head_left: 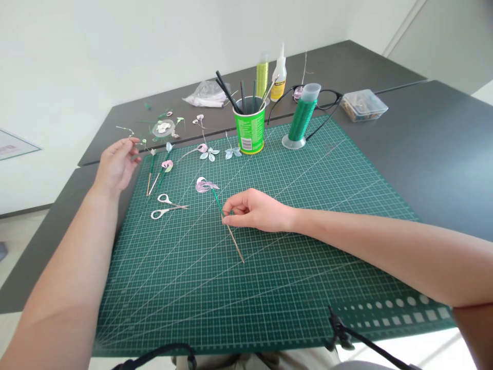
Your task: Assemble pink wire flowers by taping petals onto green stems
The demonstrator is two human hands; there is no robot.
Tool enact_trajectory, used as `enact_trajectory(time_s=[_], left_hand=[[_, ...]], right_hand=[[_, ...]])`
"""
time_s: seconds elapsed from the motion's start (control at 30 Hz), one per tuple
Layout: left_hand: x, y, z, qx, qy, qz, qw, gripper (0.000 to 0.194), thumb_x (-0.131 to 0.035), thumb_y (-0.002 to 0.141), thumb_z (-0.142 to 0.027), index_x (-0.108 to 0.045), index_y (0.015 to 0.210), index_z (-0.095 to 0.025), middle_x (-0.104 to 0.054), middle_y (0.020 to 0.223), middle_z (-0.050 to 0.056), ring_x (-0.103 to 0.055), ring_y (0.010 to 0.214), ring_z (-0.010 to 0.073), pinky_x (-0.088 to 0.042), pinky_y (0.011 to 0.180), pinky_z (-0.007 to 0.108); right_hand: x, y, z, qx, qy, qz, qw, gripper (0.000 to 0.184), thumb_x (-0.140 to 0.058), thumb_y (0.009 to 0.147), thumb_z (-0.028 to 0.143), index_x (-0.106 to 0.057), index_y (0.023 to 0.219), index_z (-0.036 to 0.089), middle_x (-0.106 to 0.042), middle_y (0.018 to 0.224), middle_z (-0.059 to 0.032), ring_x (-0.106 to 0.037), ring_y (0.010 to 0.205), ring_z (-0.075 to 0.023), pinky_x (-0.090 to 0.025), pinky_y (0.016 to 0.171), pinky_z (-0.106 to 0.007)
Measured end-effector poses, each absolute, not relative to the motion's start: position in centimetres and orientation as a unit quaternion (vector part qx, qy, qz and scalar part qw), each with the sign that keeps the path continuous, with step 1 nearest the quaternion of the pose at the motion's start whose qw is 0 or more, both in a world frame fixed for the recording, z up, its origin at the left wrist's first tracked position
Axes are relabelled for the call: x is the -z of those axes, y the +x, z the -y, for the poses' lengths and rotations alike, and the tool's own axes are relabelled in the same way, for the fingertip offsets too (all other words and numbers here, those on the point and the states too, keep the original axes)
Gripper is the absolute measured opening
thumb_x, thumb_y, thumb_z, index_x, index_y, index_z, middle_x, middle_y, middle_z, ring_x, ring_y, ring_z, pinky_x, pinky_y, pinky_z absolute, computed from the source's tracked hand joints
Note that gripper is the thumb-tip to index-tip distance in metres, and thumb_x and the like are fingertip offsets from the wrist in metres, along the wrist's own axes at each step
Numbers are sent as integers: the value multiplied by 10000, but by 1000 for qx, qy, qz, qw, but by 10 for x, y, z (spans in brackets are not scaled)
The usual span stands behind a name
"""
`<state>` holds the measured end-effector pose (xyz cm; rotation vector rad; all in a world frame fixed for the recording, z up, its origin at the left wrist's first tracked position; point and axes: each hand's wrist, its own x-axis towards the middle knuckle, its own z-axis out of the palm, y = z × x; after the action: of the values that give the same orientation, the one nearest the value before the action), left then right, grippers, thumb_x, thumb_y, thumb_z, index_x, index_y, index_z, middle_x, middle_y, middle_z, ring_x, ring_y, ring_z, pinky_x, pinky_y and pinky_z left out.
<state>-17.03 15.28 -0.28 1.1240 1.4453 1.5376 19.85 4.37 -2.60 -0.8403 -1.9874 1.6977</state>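
My right hand [259, 209] is closed in a pinch on the stem of a handmade flower [206, 185], with pale purple and white petals. Green thread wraps the upper stem, and bare copper-coloured wire runs down from the fingers to the mat. At the far left, my left hand [118, 163] pinches a thin wire sprig [125, 129] with tiny pale and green bits. Beside that hand lie wire-stemmed pieces, among them a pink flower [167, 165] and a pale blue bud [169, 147]. White-handled scissors [165, 205] rest on the mat between the hands.
On the green cutting mat [292, 288] stand a green cup [249, 131] of sticks and tools and a green thread spool [302, 121]. Behind are glasses [331, 97], a glue bottle [279, 77], a clear box [364, 105], a plastic bag [206, 94] and a small dish [164, 127].
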Motion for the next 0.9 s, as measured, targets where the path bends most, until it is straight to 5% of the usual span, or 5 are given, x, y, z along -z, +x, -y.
enact_trajectory(time_s=[0.47,0.73,0.9], left_hand=[[6,-173,-154,-636,433,-528,360,119,-856,828,-232,-760,876,-180,-639,796,-1,-530,670,86,-444,586,186],[2,-168,-150,-662,462,-508,302,269,-915,742,-362,-757,895,-208,-763,1208,28,-610,802,90,-461,630,177],[-1,-161,-145,-643,466,-510,330,219,-827,825,-400,-721,910,-228,-809,1094,42,-689,822,121,-497,626,180]], right_hand=[[30,200,-45,-607,-288,714,198,178,-720,921,281,-630,818,168,-331,508,136,-309,500,-64,-329,604,-290],[27,199,-44,-607,-292,714,192,174,-723,931,259,-629,817,168,-342,502,138,-319,493,-65,-338,605,-289],[27,198,-44,-606,-293,714,192,178,-731,932,245,-628,809,168,-342,498,139,-323,494,-65,-337,607,-289]])
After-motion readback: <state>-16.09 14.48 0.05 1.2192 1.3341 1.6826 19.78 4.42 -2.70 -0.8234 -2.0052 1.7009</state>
